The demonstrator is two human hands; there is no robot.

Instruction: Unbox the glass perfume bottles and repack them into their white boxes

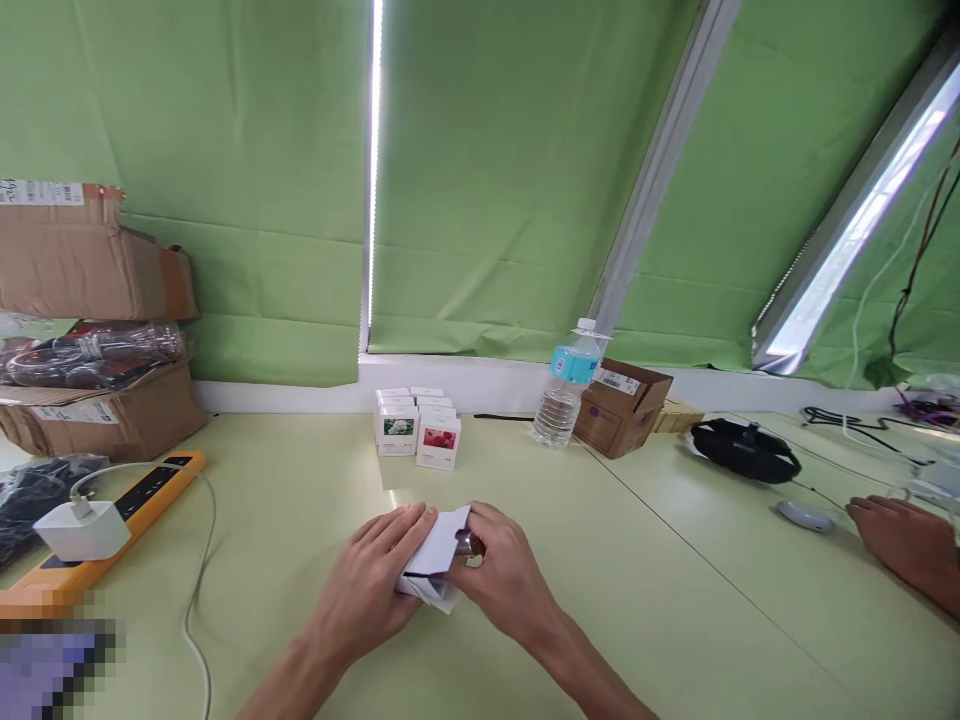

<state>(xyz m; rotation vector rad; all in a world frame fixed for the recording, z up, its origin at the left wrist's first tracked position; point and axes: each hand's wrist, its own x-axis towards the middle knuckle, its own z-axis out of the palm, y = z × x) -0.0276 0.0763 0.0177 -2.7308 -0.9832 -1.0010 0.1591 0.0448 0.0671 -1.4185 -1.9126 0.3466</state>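
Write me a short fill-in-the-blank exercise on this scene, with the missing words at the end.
1. Between the left hand and right hand is a small carton coloured ____.
2. The bottle beside the brown box has a label coloured ____.
3. The charger sits on a power strip at the picture's ____ side.
4. The blinds behind the table are ____.

Missing words: white; blue; left; green.

The right grip (511, 572) partly hides a brown object (466, 544).

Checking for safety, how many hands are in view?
3: left hand holding a white box, right hand at its open end, another person's hand far right near the mouse.
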